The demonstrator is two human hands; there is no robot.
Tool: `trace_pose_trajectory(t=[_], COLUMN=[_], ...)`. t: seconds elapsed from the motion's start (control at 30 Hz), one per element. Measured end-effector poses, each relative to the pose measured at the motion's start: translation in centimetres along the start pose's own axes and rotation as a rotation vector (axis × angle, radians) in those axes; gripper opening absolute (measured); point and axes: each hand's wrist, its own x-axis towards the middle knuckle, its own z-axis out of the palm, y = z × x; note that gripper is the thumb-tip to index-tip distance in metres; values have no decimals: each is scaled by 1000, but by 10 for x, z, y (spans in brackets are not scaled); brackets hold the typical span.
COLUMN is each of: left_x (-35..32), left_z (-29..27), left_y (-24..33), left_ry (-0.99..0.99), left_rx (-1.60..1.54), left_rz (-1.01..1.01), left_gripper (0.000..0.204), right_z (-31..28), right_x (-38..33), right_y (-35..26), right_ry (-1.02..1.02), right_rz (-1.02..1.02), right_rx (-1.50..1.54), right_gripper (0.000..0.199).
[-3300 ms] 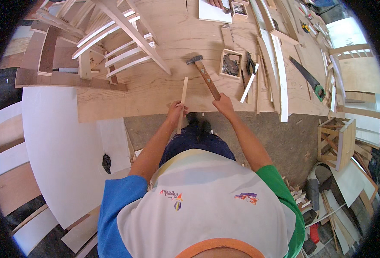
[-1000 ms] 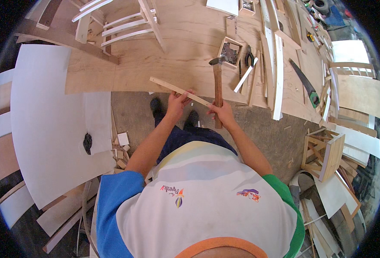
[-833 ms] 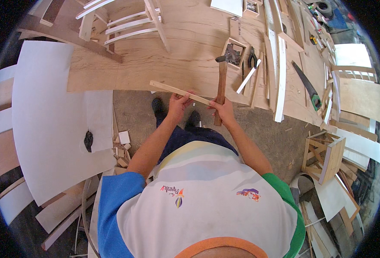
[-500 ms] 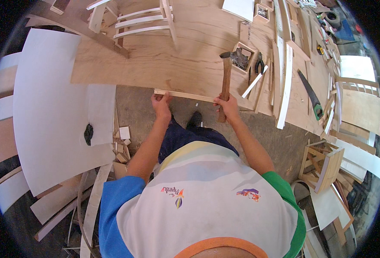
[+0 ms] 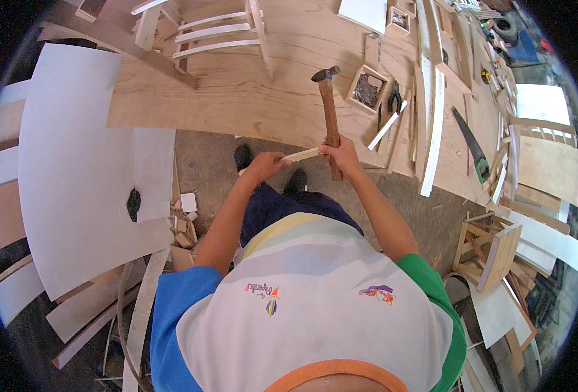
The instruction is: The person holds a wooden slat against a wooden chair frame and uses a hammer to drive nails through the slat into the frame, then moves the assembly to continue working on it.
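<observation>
My right hand (image 5: pixel 342 155) is closed round the wooden handle of a hammer (image 5: pixel 329 108), whose dark metal head points away over the table's front edge. In my left hand (image 5: pixel 267 165) is one end of a thin, pale wooden strip (image 5: pixel 302 155). The strip's other end meets my right hand beside the hammer handle; whether those fingers also grip it, I cannot tell. Both hands are in front of my body, just short of the plywood tabletop (image 5: pixel 236 108).
On the table are a small wooden box of nails (image 5: pixel 368 89), black-handled pliers (image 5: pixel 395 98), long strips (image 5: pixel 434 130) and a handsaw (image 5: pixel 472 144). A slatted wooden frame (image 5: pixel 220 32) stands at the far left. Left of me lies a large white sheet (image 5: pixel 73 170); a small wooden stool (image 5: pixel 491 251) is at right.
The wooden strip has come off the table's front edge toward me. My left hand has moved right and slightly nearer. The hammer's head has swung left and a little farther away.
</observation>
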Motion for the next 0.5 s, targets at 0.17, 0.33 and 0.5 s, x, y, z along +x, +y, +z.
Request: trace_pose_trajectory(t=[0.17,0.33,0.5], left_x=[-4,-8,-2], left_z=[6,3,19], left_y=[-4,-3,-18], left_ry=[-42,-51,-8], left_rx=[-70,-221,-578], left_rz=[44,-52,-170], left_gripper=[39,35,30], right_z=[-7,-13,-18], right_x=[4,10,5], right_y=[4,2,5], right_ry=[24,118,90], right_rz=[6,-15,-25], right_rx=[-24,-8,21], right_gripper=[27,27,29])
